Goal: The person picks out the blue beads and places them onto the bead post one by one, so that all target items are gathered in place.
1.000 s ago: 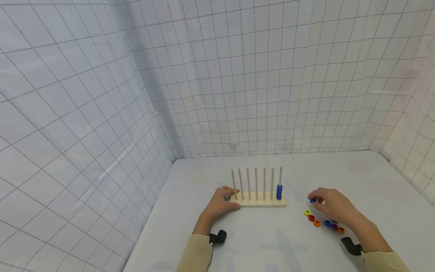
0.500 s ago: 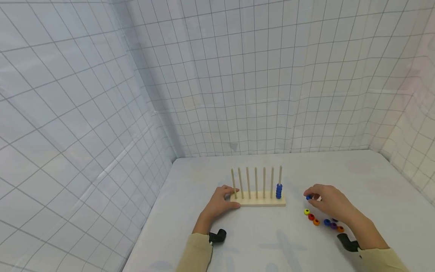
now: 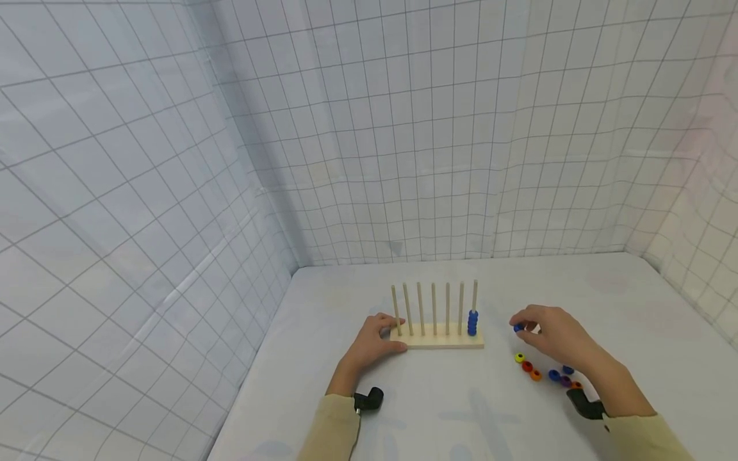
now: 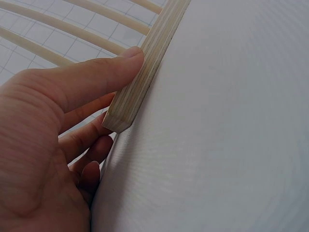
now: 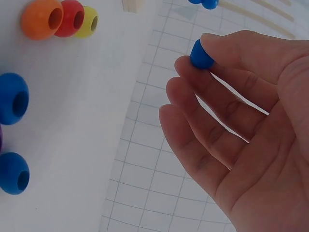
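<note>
A pale wooden peg board [image 3: 437,342] with a row of upright pegs stands on the table. Several blue beads [image 3: 473,323] are stacked on its rightmost peg; the other pegs are bare. My left hand [image 3: 370,340] grips the board's left end, thumb along the front edge and fingers behind, as the left wrist view shows. Between thumb and fingertips my right hand [image 3: 556,333] pinches a blue bead [image 5: 201,55], held above the table to the right of the board.
Below the right hand lie a yellow bead [image 3: 520,358], a red bead [image 3: 527,367] and an orange bead [image 3: 536,376] in a line. Closer to the right wrist are blue beads [image 3: 554,375], a purple bead [image 3: 565,381] and another orange one. Gridded white sheets [image 3: 403,160] wall the table.
My right hand has risen and moved left toward the peg board, carrying the blue bead. The left hand keeps its grip on the board.
</note>
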